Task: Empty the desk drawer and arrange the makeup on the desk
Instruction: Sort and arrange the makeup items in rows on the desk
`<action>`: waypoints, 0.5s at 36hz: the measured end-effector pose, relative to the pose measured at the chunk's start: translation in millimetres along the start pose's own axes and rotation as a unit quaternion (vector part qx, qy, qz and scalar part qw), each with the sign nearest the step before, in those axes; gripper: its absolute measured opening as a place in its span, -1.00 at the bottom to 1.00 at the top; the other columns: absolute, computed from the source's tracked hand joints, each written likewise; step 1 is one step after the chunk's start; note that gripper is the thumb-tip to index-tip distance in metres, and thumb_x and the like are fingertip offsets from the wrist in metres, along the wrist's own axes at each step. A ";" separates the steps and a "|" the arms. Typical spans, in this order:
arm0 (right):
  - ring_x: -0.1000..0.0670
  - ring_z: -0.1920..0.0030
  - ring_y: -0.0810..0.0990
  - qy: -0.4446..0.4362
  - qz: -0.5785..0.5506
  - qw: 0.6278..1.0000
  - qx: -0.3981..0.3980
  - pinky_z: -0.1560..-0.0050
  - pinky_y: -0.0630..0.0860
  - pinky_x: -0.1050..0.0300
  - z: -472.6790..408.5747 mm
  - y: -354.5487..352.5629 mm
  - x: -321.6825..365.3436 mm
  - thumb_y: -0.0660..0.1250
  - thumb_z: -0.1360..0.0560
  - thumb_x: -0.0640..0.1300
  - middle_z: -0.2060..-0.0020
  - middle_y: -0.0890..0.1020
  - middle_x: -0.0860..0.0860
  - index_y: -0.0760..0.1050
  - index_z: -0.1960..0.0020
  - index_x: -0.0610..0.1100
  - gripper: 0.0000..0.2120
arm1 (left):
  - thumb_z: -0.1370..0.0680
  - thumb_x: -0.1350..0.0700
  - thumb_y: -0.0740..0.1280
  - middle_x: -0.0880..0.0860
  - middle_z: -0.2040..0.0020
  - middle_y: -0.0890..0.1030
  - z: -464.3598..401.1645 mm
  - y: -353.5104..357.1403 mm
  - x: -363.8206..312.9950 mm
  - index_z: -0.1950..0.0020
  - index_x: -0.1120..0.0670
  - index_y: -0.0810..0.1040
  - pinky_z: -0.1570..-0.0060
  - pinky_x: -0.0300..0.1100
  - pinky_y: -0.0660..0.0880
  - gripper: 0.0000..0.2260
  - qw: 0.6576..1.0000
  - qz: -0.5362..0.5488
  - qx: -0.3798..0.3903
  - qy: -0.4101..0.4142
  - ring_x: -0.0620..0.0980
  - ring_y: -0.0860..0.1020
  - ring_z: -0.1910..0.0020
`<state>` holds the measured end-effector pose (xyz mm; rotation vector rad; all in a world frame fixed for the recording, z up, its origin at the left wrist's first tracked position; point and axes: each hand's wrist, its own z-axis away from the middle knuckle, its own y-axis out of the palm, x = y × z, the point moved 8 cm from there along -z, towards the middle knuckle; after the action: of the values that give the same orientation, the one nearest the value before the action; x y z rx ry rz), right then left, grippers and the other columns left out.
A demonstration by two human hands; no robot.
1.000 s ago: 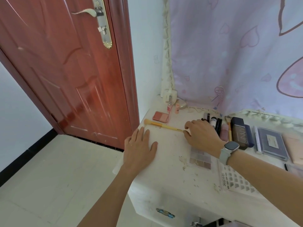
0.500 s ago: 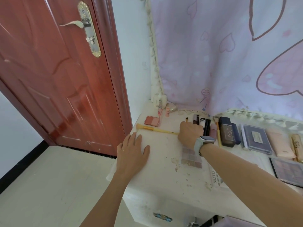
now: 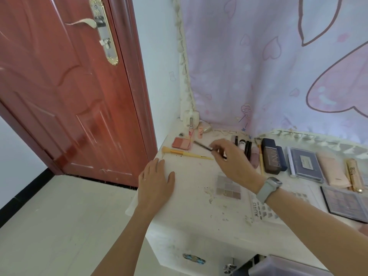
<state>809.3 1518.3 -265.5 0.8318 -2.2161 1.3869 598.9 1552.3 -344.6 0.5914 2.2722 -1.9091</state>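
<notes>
The right hand [image 3: 234, 163] is now lifted off the desk [image 3: 191, 200] in the middle of the frame, pinching a thin dark pencil [image 3: 203, 146] between thumb and fingertips; the pencil points up-left toward the blush [image 3: 180, 143]. Half a second ago that hand lay low beside the row of dark tubes [image 3: 246, 146], and no pencil showed in it. So one more piece is being moved, I judge, to a spot near the yellow brush [image 3: 187, 153], which lies just below the pencil and has not shifted.

The left hand [image 3: 156, 182] rests flat with fingers spread on the desk's left corner, as in both earlier frames.

Palettes [image 3: 228, 187] and boxes [image 3: 271, 156] lie in rows across the right of the frame. The drawer is hard to see at the bottom edge, so I cannot tell whether it is empty.
</notes>
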 end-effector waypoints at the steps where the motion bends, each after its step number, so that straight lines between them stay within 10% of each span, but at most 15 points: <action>1: 0.13 0.21 0.43 -0.022 0.033 0.999 0.027 0.16 0.34 0.36 2.1 10.1 4.4 0.24 -0.53 -0.22 0.19 0.50 0.15 0.50 -0.04 -0.08 -0.87 | -0.58 -0.08 0.14 0.05 -0.47 0.25 1.0 -3.2 1.5 -0.46 0.09 0.22 -0.37 -0.01 0.15 -0.51 1.000 0.012 -0.012 -0.015 0.02 0.16 -0.45; 18: -0.09 -0.01 0.41 -0.083 0.285 0.950 0.095 0.02 0.27 0.13 -10.5 80.0 10.2 0.07 -0.57 -0.25 0.00 0.51 -0.06 0.46 -0.10 -0.15 -0.78 | -0.59 0.05 0.13 -0.07 -0.42 0.36 5.7 -6.9 -17.7 -0.41 0.00 0.37 -0.23 0.01 0.21 -0.62 0.991 -0.062 -0.028 0.119 -0.08 0.29 -0.41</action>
<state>748.6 1551.6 -308.1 0.3783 -2.6116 1.8729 611.7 1542.0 -333.5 0.7216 2.5540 -1.9140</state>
